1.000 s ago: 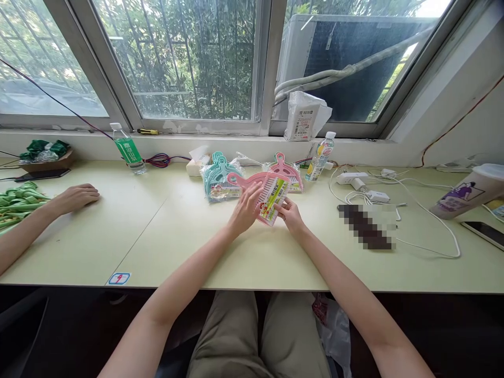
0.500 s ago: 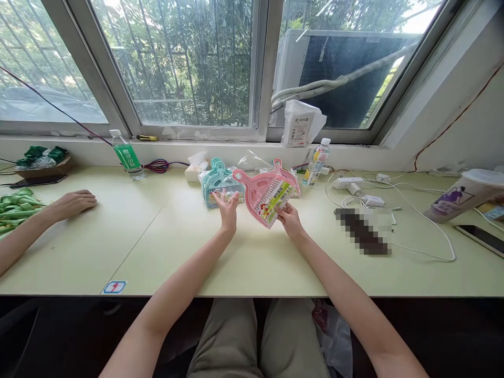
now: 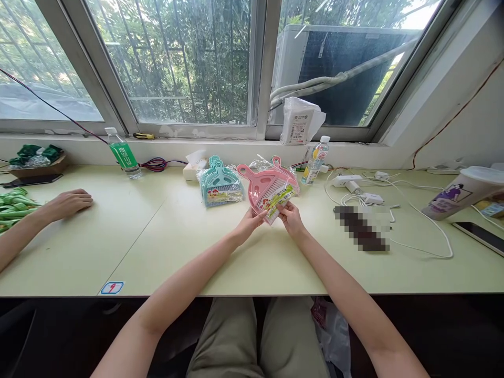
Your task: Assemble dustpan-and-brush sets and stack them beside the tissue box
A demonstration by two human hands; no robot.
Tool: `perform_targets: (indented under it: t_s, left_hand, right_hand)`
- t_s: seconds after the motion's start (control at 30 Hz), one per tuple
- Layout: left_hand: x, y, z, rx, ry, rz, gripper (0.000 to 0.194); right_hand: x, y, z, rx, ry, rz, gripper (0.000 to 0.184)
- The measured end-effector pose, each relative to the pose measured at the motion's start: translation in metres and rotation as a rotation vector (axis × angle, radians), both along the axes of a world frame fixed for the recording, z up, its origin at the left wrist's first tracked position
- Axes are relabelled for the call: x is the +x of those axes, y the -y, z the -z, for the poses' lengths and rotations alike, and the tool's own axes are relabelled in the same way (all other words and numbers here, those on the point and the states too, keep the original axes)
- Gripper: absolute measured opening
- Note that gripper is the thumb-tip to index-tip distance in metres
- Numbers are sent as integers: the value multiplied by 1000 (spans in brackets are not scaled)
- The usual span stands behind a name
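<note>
A pink dustpan and brush set (image 3: 264, 190) in clear wrapping, with a yellow-green label, is held tilted over the table between my two hands. My left hand (image 3: 249, 224) grips its lower left edge, and my right hand (image 3: 290, 216) pinches its lower right corner by the label. Another pink dustpan set (image 3: 276, 161) lies behind it, mostly covered, with only its handle and wrapping showing. Just left of these are teal dustpan sets (image 3: 220, 181) in clear bags, overlapping one another, untouched by either hand.
Another person's hand (image 3: 71, 203) rests at the left beside green vegetables (image 3: 18, 207). A green-labelled bottle (image 3: 123, 155), a tissue pack (image 3: 195, 167) and a second bottle (image 3: 316, 161) stand along the back. White cables (image 3: 427, 218), a cup (image 3: 459, 194) and a phone (image 3: 480, 236) occupy the right.
My left hand has moved from in front of the teal sets to the pink set and closed on its lower left edge. My right hand keeps its hold.
</note>
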State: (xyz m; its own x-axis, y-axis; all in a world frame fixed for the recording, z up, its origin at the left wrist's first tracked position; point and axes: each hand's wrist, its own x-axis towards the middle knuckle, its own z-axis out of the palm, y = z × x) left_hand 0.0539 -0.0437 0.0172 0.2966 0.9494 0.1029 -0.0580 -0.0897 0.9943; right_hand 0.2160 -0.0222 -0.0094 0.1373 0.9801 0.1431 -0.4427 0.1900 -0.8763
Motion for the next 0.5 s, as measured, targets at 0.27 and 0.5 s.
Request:
perform_targets:
  t_s: [0.27, 0.5]
  left_hand:
    - [-3, -6, 5, 4, 130, 48, 55]
    - [2, -13, 24, -153, 253, 226, 65]
  right_hand:
    - [-1, 2, -4, -3, 63, -41, 45]
    - [3, -1, 2, 3, 27, -7, 45]
